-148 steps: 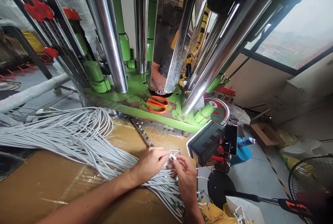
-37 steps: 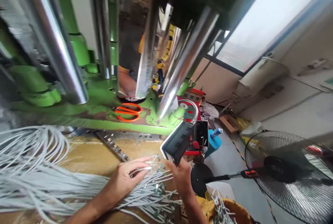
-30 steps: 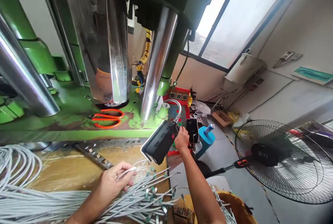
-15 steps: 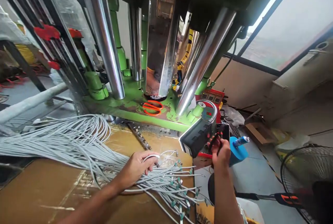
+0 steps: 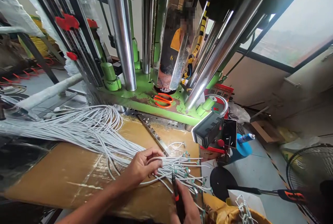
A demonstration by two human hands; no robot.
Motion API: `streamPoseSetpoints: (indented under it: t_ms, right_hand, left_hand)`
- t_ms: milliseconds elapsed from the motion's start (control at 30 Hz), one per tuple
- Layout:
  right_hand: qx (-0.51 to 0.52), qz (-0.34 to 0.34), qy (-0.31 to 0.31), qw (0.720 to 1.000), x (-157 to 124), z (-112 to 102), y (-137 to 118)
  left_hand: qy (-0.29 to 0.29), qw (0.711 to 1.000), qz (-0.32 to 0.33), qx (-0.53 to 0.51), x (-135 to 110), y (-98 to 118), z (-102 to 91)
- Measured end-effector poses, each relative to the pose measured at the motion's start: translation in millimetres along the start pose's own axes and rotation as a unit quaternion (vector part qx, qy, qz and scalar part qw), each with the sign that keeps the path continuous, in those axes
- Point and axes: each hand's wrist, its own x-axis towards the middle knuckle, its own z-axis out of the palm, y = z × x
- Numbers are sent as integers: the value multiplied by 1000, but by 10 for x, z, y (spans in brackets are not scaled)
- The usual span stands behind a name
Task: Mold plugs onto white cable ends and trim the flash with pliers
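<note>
Cable bundle: white, fanned across the cardboard-covered tabletop, plug ends spread near its right edge. Left hand rests on the strands just short of those ends, grip narrow, fingers pinching a few cables. Right hand at the bottom edge, grip closed on a black hand tool with a red band. Tip is touching or just above the strands, can't tell which. Orange scissors lie on the green press base, well apart.
</note>
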Motion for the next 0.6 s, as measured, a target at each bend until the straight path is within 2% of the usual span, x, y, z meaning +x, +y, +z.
streamPoseSetpoints:
  t_ms: [67, 167, 267, 433, 600]
  right_hand:
    - [-44, -36, 30, 998, 0, 98, -54]
    - [-98, -53, 57, 992, -7, 185, -126]
    - [-139, -53, 58, 987, -30, 219, -162]
    - [-167, -35, 41, 985, -70, 241, -154]
    - [-153, -23, 32, 988, -72, 252, -136]
  left_hand:
    - [-11, 999, -5, -53, -78, -19, 15]
    - [23, 993, -10, -118, -187, -48, 55]
    - [50, 982, -31, -179, -264, -74, 86]
    - [77, 983, -7, -166, -311, -104, 74]
    - [38, 987, -29, -154, -326, -162, 52]
